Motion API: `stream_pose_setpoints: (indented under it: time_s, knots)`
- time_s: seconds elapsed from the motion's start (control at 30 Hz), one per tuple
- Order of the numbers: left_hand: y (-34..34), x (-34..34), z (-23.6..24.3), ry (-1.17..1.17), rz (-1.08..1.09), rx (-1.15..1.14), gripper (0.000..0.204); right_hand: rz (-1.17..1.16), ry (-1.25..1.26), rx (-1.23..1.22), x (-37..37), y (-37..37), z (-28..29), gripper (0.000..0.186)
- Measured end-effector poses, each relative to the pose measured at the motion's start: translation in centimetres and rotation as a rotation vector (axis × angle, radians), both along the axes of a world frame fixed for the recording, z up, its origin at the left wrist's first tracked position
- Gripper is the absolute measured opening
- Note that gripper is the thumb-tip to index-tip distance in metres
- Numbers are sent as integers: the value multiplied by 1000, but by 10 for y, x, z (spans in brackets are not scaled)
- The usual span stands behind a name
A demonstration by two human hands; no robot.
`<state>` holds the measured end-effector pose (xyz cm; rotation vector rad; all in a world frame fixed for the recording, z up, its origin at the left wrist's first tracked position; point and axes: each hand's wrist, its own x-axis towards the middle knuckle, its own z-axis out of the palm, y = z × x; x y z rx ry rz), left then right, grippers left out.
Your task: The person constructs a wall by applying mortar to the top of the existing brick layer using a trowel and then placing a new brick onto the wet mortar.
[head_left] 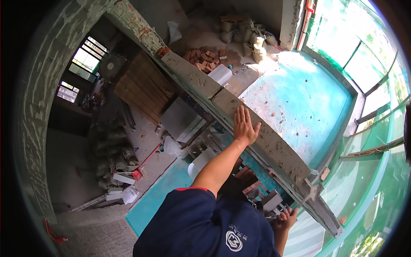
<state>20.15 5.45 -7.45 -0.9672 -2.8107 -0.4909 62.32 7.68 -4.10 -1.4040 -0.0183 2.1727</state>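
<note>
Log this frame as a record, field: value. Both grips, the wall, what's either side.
left grip: open, palm down, fingers spread slightly, on the wall top
right grip: fingers curled, below the wall's line in view; contents unclear
wall: grey, rough, running diagonally upper left to lower right
picture right of wall: turquoise floor with scattered debris; pile of red bricks; sacks farther back
picture left of wall: brown boards

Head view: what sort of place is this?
Probably a building interior under construction or renovation: a rough grey masonry wall under the left hand, a heap of reddish-brown bricks, and a cluster of bulging tan sacks.
</note>
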Motion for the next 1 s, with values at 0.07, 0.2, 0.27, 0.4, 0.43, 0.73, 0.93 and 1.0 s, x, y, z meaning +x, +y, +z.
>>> stream_pose_setpoints:
  time_s: [0.07,0.2,0.27,0.4,0.43,0.73,0.93,1.0]
  knots:
    - [4,-6,-2,22,-11,23,84,-179,-31,11,18,4,-15,48]
    - [19,-4,-4,43,-67,59,85,-356,542,-330,8,-17,-76,48]
    - [8,-11,-18,121,-52,46,81,278,61,-107,-55,-14,-13,49]
    - [-3,-23,-17,151,-40,-70,80,239,81,-145,-30,-6,1,45]
    - [1,-23,-16,136,-30,-94,81,169,51,-129,-16,-6,5,45]
    - [-3,-33,-13,92,-77,-187,84,-886,-185,106,28,6,-16,48]
    - [1,-35,-9,57,-76,-206,82,69,99,-101,-83,-30,-9,45]
    - [-5,-38,-8,58,-56,-217,82,164,113,-120,-52,-24,-12,45]
